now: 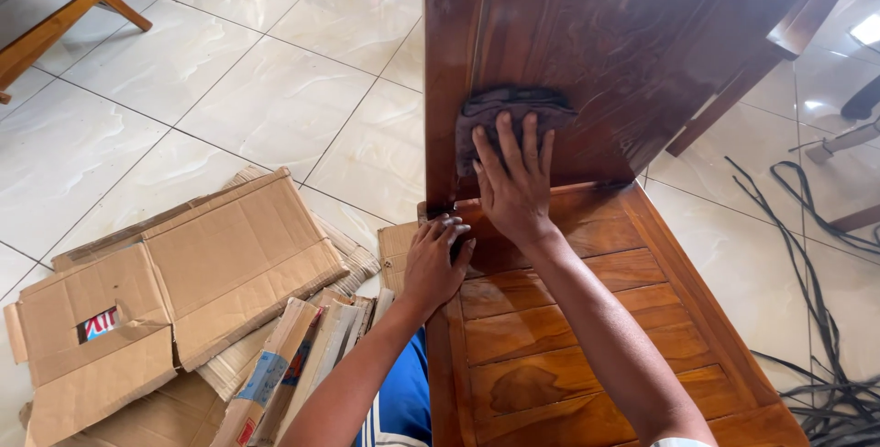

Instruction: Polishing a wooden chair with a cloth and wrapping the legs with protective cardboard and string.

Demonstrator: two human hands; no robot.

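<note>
Pressing a dark cloth [513, 115] flat against the upright back of the reddish wooden chair [587, 319] with my open right hand [515, 188], I am bracing my left hand [434, 262], fingers curled, on the seat's rear corner beside flattened cardboard [183, 291].

You see a reddish-brown grained chair [587, 319], a dark grey-brown cloth [509, 108], tan cardboard [211, 264], a glossy off-white veined tile floor [229, 71], and black cables [825, 392].
</note>
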